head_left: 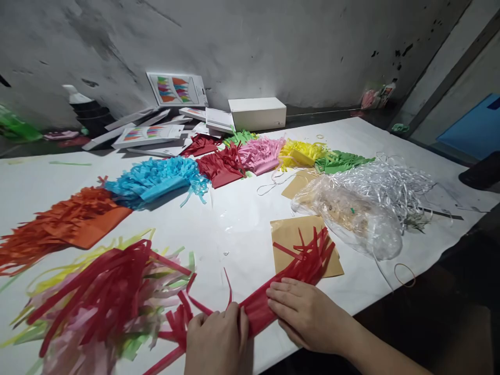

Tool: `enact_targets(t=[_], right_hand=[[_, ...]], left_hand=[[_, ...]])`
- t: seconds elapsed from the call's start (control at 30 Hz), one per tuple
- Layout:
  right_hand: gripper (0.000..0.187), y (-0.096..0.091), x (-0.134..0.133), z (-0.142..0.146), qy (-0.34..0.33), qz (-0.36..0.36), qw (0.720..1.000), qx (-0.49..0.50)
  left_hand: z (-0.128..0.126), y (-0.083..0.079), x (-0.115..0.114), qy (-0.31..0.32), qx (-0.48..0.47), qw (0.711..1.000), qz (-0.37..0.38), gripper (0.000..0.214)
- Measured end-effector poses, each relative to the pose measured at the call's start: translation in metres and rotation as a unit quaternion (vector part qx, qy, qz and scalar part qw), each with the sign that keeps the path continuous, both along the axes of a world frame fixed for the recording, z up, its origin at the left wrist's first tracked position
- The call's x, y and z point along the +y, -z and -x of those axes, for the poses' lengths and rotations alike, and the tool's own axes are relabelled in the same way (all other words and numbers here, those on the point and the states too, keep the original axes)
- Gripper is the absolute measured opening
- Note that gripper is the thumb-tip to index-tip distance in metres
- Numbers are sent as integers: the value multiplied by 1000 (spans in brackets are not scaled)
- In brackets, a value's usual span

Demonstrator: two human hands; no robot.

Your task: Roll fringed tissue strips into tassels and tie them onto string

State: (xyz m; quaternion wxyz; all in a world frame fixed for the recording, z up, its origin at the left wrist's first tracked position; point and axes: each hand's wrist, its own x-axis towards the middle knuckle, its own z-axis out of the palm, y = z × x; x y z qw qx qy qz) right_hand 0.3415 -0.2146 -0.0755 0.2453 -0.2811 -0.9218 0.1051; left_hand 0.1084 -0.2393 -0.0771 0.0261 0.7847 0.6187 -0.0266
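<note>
A strip of red fringed tissue paper [258, 311] lies slantwise near the table's front edge, loose fringe at both ends. My left hand [219, 338] is closed on its near part, fingers curled over the paper. Flat on the middle of the strip rests my right hand [308, 310], its fingers stretched out. The upper fringe overlaps a brown kraft paper sheet [282, 237]. Left of my hands lies a loose heap of finished-looking tissue tassels [117, 291] in red, pink, yellow and green.
Fringed bundles run across the table: orange [74, 224], blue [156, 179], red [222, 166], pink [261, 153], yellow [302, 152] and green [339, 161]. A clear plastic bag [351, 213] and silver strands [386, 179] lie right. Behind are a white box [257, 114] and printed packages [148, 134].
</note>
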Motion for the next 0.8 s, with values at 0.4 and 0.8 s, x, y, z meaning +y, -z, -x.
enact_targets(t=[0.4,0.8], right_hand=[[24,9,11,6,26,-67,997,33],[29,2,-5,-2,19,-52,997,45]], left_hand=[[2,-7,-6,129,-87,949,-273,23],[24,16,-27,212,-125,942,-230,23]])
